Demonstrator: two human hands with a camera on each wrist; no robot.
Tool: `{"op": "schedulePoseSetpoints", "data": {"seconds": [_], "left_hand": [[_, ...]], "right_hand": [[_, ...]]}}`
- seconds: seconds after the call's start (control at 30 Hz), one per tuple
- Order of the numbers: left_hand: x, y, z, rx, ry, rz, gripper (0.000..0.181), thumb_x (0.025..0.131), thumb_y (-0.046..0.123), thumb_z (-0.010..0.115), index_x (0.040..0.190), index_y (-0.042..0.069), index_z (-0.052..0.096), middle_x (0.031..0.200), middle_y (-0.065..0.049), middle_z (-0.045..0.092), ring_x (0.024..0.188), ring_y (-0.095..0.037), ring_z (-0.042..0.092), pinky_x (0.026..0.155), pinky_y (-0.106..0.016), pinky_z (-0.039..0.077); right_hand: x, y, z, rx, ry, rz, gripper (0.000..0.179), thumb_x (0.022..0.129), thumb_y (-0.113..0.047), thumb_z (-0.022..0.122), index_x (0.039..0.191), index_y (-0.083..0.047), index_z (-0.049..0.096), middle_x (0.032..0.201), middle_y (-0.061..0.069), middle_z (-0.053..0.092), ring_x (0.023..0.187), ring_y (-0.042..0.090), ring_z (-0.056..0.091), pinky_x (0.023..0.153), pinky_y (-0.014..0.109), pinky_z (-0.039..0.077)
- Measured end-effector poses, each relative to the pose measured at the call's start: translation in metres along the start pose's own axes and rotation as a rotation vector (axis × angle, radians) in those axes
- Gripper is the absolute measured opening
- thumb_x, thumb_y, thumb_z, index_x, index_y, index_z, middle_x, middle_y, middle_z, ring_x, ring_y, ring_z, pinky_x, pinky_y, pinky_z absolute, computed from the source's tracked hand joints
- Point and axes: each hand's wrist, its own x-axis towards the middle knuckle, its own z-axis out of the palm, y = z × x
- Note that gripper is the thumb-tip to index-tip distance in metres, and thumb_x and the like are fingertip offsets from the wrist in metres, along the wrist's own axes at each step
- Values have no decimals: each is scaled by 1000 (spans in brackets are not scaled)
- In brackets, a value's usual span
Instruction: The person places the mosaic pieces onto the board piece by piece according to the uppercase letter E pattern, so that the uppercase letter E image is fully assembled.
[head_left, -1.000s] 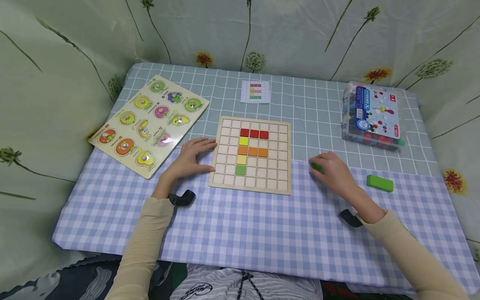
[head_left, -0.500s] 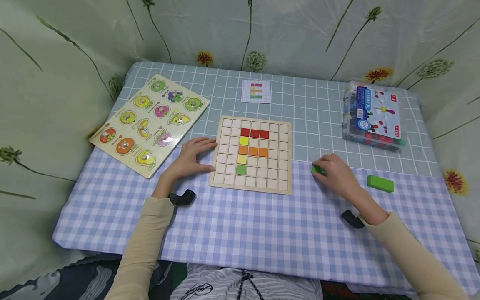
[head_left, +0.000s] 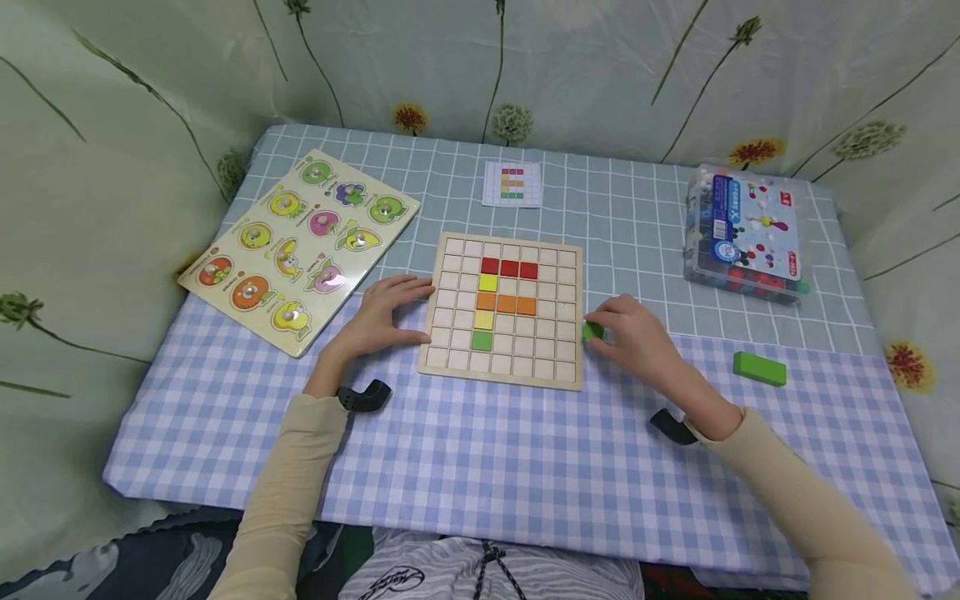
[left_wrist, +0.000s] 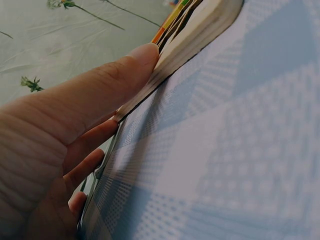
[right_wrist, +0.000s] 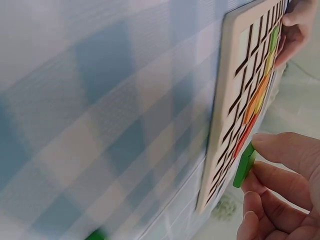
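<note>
My right hand (head_left: 639,337) pinches a small green square tile (head_left: 592,331) between thumb and fingertips, just off the right edge of a wooden grid board (head_left: 574,367). The right wrist view shows that tile (right_wrist: 244,167) tilted, near the board's rim. On the left, my other hand (head_left: 380,315) rests thumb and fingertips against the board's left edge, fingers spread. Set in the grid are red tiles (head_left: 509,267) in a row, orange tiles (head_left: 506,303) in a row, a yellow tile (head_left: 489,282), a paler yellow tile (head_left: 483,319) and a green tile (head_left: 482,340).
A green block (head_left: 760,367) lies to the right on the checked cloth. Behind the board is a card (head_left: 512,184) printed with a coloured grid pattern. A fruit-picture puzzle board (head_left: 300,250) sits at left, and a clear plastic box (head_left: 746,231) of coloured pieces at back right.
My right hand has moved left with the green tile, from the open cloth to beside the board's right edge. The left hand has stayed at the board's left edge.
</note>
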Motion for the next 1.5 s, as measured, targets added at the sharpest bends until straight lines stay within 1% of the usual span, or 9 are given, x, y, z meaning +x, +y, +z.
{"op": "schedulePoseSetpoints", "data": {"seconds": [0.27,0.43,0.57,0.7,0.87,0.93,1.07,1.3,1.5], "left_hand": [[-1,1,0,-4,-2,-4,75,70,30,81,135,11,51,147,-9,43,139,-32,28,113,-55,14],[-1,1,-1,-1,1,2,75,69,29,82,135,10,51,147,-10,43,138,-33,29,112,-56,15],[0,1,-1,-7,3,4,75,69,28,82,135,10,51,147,-10,43,139,-33,28,113,-56,14],[0,1,0,-4,5,7,76,69,28,82,135,11,51,147,-10,43,139,-33,29,113,-56,14],[0,1,0,-11,1,8,75,70,28,82,135,10,51,147,-10,43,139,-33,28,113,-56,13],[0,1,-1,-13,0,7,74,70,28,82,135,10,51,147,-10,44,139,-33,29,113,-57,13],[0,2,-1,-10,1,4,74,70,28,82,135,10,51,146,-10,44,138,-33,29,113,-56,14],[0,4,0,-7,-12,-4,75,70,28,82,135,9,50,147,-11,43,139,-33,28,113,-57,13],[-1,3,-1,-3,-11,-8,75,70,28,81,136,10,50,147,-11,43,139,-33,28,113,-57,13]], "right_hand": [[16,-18,8,22,4,-60,21,75,-7,73,94,1,72,91,13,68,87,26,58,74,36,53],[26,-30,14,19,-7,-104,18,76,-8,72,91,1,73,88,12,69,84,25,58,73,34,53],[33,-40,20,31,-19,-132,18,76,-9,72,92,1,73,88,11,69,84,24,58,71,33,54],[39,-51,26,39,-52,-139,19,77,-11,72,93,-1,73,90,10,69,85,23,58,72,32,54],[43,-61,34,75,-96,-120,19,80,-12,70,96,-3,73,95,9,69,93,23,59,81,34,53],[44,-65,38,96,-108,-113,19,81,-12,68,97,-4,73,96,9,69,94,22,58,82,34,53],[46,-68,43,107,-118,-123,19,82,-11,66,98,-3,73,94,8,68,93,22,57,81,33,52],[48,-71,47,110,-131,-146,21,81,-11,67,100,-3,73,93,9,67,92,22,57,80,33,52],[50,-74,50,109,-108,-180,21,81,-11,69,100,-2,72,93,8,66,90,21,57,78,32,52]]}}
